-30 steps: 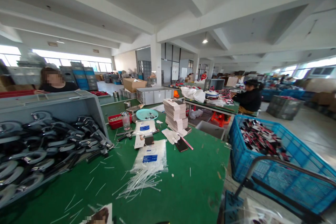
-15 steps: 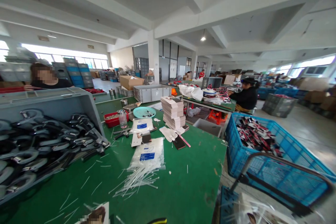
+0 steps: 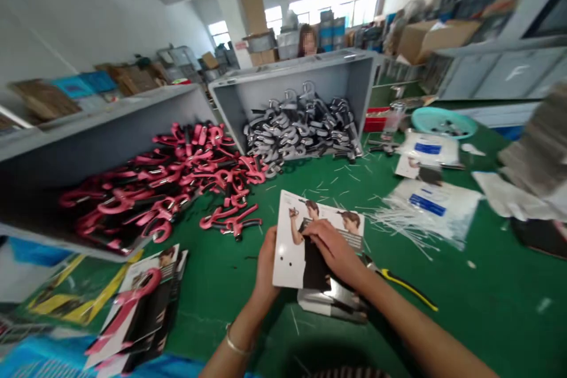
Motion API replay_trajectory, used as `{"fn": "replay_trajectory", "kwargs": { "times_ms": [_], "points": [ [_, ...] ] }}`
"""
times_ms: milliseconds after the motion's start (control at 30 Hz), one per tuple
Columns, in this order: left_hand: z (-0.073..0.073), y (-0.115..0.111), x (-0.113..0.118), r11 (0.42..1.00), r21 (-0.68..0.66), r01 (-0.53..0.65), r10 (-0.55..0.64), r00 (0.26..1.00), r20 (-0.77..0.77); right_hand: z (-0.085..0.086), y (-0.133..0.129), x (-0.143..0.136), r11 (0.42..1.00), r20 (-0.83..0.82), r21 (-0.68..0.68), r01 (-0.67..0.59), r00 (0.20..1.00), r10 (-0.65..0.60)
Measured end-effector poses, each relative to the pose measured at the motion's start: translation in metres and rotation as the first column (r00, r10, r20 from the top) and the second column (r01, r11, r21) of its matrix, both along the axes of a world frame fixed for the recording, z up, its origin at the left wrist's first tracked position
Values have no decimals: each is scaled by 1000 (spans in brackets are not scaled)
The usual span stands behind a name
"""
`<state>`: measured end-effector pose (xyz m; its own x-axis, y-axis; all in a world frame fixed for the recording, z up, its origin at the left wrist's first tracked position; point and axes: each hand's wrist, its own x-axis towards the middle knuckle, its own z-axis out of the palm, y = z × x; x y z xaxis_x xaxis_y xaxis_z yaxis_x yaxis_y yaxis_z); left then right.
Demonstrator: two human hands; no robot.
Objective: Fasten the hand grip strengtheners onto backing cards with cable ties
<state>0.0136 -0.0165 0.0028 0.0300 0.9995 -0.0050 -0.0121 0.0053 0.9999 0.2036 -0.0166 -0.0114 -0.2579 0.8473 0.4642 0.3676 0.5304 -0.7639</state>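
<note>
A printed cardboard card (image 3: 290,263) with two small holes and pictures of a person is held up above the green table. My left hand (image 3: 266,263) grips its left edge, the fingers partly hidden behind it. Across the card's front lie the bent fingers of my right hand (image 3: 334,251), closed on it. Beneath are more cards (image 3: 332,302), partly covered. Pliers with yellow-and-black handles (image 3: 410,289) lie right of my right hand. Pink hand grip exercisers (image 3: 233,221) rest on the table beyond the card.
Grey crates hold pink exercisers (image 3: 177,174) at left and grey-black ones (image 3: 301,127) behind. White cable ties (image 3: 403,224) spill from a plastic bag (image 3: 452,204). Cards with a pink exerciser (image 3: 137,301) lie lower left. A turquoise tray (image 3: 443,121) stands at right; a person (image 3: 308,41) is behind.
The view has swung left and down. Both my hands have come into view, holding a card; the pink exercisers are now visible, and the blue basket on the right has left the view.
</note>
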Motion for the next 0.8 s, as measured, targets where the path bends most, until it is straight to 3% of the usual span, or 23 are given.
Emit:
{"fn": "replay_trajectory", "kwargs": {
  "times_ms": [233, 367, 467, 567, 700, 800],
  "points": [
    [9, 7, -9, 994, -64, 90, -89, 996, 26, -1, -5, -4, 1000, 99, -2, -17, 995, 17],
    [16, 4, -11, 951, -231, 205, -179, 975, 132, -3, -3, -7, 1000, 120, 7, 23, 993, -24],
    [21, 3, -8, 931, -303, 203, -174, 977, 120, 4, -7, -8, 999, 28, 18, 38, 999, -38],
    [24, 3, -4, 916, -360, 178, -147, 983, 113, 14, -15, -2, 990, -142, 9, 139, 980, -136],
    [29, -6, -2, 896, -416, 155, -66, 973, 220, 10, -33, 40, 937, -182, -43, 346, 920, -347],
    [30, -12, -3, 914, -403, 53, 45, 972, 230, -12, -50, 104, 808, 151, -128, 575, 816, -557]
  ]
}}
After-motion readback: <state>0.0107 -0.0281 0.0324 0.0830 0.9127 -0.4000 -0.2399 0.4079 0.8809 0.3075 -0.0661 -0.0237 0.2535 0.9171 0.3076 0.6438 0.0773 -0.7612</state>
